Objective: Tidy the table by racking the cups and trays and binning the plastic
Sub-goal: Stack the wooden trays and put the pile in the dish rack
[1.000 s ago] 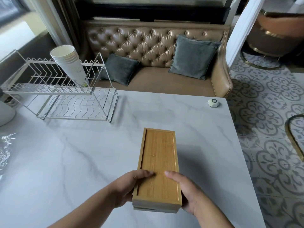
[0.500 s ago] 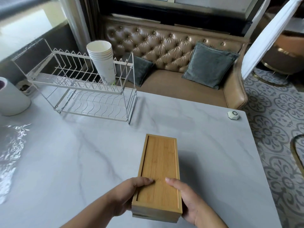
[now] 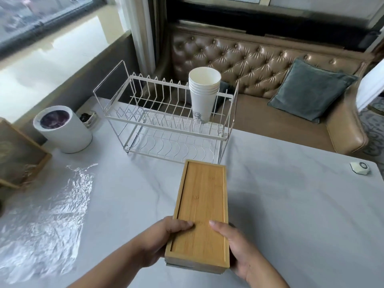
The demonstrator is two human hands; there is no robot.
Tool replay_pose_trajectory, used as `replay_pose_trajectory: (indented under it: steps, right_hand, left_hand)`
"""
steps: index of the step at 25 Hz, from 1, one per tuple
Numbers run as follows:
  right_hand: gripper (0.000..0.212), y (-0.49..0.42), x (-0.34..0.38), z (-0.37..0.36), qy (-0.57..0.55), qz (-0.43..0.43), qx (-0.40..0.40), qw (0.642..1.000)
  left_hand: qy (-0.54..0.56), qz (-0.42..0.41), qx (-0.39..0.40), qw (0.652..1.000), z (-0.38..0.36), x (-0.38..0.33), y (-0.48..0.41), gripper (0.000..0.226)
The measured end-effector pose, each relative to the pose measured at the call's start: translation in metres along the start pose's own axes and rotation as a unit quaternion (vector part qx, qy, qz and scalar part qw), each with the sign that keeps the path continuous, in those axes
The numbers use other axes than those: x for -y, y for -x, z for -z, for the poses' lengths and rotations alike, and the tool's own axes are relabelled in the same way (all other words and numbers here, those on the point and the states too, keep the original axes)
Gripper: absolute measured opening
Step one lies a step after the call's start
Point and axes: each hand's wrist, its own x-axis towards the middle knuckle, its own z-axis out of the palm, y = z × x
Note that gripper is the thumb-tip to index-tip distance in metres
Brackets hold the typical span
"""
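Bamboo trays gripped in both hands, rack dead ahead

Bamboo tray stack (image 3: 202, 208) is held at its near end above the table (image 3: 291, 204); layered edges at the near end suggest more than one tray, exact count unclear. Left hand (image 3: 164, 240) grips the left near corner and right hand (image 3: 243, 250) the right near corner. Each thumb lies on the top tray's floor; the other fingers wrap the sides and go underneath, out of sight.

Key relation: the stack's long axis runs away from the person, and its far end points at the right part of the wire rack (image 3: 166, 121), with the far edge overlapping the lower tier's front in this view. Both hands sit about equally far from the rack, neither favoured. Judged step: carrying the trays to the rack. Next move likely needs a forward push, maybe a tilt onto one edge for the slots.

Nested paper cups (image 3: 203, 94) stand upright on the rack's upper tier, right side, so cups look done. Clear plastic sheet (image 3: 47, 221) lies crumpled flat on the table, left of the hands and well apart, not yet binned. White bin (image 3: 64, 129) stands left of the rack. Risk: the far end clips the rack frame or nudges the cups.
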Motion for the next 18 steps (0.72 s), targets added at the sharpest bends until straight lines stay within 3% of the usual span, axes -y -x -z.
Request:
replay_pose_trajectory:
  steps: [3,8,13,18]
  right_hand:
    - [0.075,-0.021,0.013,-0.027,0.03,0.016,-0.013,0.999]
    - [0.074,-0.042,0.038,-0.052,0.053,-0.003,-0.008,0.999]
    - [0.059,-0.08,0.075,-0.069,0.031,0.035,-0.05,0.998]
    - [0.057,-0.122,0.109,-0.073,0.016,0.071,-0.055,0.996]
  left_hand:
    - [0.017,-0.043,0.031,0.998,0.034,-0.023,-0.002,0.05]
    - [0.034,-0.039,0.028,0.998,0.07,-0.064,-0.021,0.059]
    - [-0.061,0.0,-0.014,0.998,0.1,-0.109,-0.047,0.071]
    - [-0.103,-0.017,-0.027,0.994,0.122,-0.147,-0.071,0.059]
